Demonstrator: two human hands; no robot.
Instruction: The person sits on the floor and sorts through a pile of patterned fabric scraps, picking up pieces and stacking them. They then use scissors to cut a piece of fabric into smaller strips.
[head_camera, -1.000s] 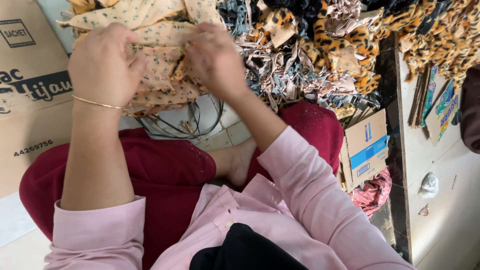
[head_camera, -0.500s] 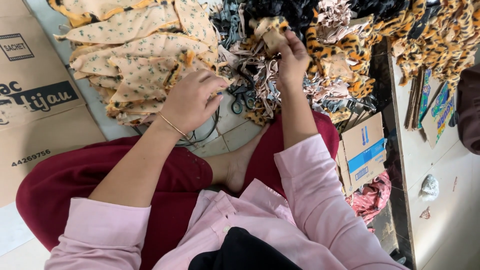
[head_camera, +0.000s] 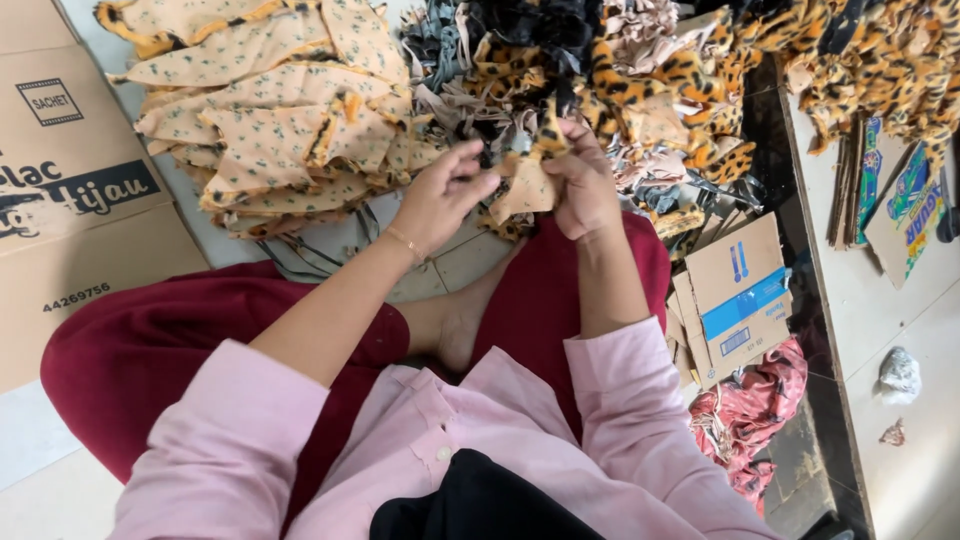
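Note:
I sit cross-legged on the floor in red trousers and a pink shirt. Both hands hold one small tan fabric piece (head_camera: 522, 186) with an orange and black patterned edge, just above my knee. My left hand (head_camera: 440, 195), with a thin bracelet at the wrist, pinches its left side. My right hand (head_camera: 580, 180) grips its right side and top. A stack of tan floral fabric pieces (head_camera: 270, 130) lies to the left of my hands. A loose heap of leopard-print and mixed scraps (head_camera: 640, 80) lies right behind them.
A large flattened cardboard box (head_camera: 70, 190) lies at the left. A small cardboard box (head_camera: 735, 295) with a blue label sits by my right knee, a pink cloth bundle (head_camera: 750, 410) below it. Printed cards (head_camera: 890, 190) and more leopard scraps (head_camera: 870, 60) lie at the right.
My left hand left the tan stack and came right. My right hand pulled a piece out of the heap, and now both hands hold it together.

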